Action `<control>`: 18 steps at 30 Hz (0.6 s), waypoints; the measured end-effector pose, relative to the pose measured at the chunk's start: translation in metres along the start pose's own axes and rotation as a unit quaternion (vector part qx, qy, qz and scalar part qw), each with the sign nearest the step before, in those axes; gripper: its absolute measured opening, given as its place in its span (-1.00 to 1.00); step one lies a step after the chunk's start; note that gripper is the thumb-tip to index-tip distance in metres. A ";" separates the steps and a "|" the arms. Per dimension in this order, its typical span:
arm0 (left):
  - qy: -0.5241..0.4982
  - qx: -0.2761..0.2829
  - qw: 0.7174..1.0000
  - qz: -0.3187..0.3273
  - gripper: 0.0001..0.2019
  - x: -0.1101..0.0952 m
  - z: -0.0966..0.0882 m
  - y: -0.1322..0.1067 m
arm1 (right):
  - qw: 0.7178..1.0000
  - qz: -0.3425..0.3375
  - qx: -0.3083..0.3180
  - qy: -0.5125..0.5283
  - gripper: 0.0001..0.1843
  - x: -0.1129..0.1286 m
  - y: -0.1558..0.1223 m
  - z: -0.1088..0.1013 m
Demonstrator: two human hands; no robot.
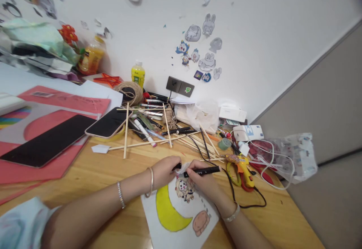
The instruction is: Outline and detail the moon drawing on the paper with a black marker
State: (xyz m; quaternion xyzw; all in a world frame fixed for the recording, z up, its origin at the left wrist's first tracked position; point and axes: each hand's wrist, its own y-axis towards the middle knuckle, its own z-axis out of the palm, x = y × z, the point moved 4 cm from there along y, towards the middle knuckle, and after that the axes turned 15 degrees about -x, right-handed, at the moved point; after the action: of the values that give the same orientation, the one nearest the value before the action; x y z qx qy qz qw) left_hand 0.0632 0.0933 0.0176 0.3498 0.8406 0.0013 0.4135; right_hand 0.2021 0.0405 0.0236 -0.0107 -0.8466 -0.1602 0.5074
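A black marker (207, 170) lies across the fingers of my right hand (205, 184), which is closed around it above the paper. My left hand (166, 171) pinches a short black piece that looks like the marker's cap (177, 166), just left of the marker and apart from it. Under both hands is a white sheet of paper (151, 211). On it are a yellow crescent moon (169, 215), a small coloured cartoon figure (185, 190) and a pinkish-brown shape (200, 222). My fingers partly hide the sheet's top.
A yellow glue gun (246, 171) with a black cord lies right of my hands. Wooden sticks (147, 143), several markers (144, 130) and twine (131, 92) clutter the back. A phone (109, 122) and a black tablet (48, 139) lie left. A wall stands behind.
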 end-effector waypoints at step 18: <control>0.002 -0.009 1.000 0.006 -0.82 0.000 -0.001 0.000 | 1.000 -0.012 -0.016 -0.011 -0.81 -0.002 0.000 -0.002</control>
State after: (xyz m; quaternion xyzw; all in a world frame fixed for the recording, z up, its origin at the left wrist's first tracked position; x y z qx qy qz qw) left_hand 0.0626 0.0933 0.0182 0.3511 0.8392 0.0122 0.4151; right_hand 0.2044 0.0407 0.0229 -0.0107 -0.8498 -0.1793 0.4956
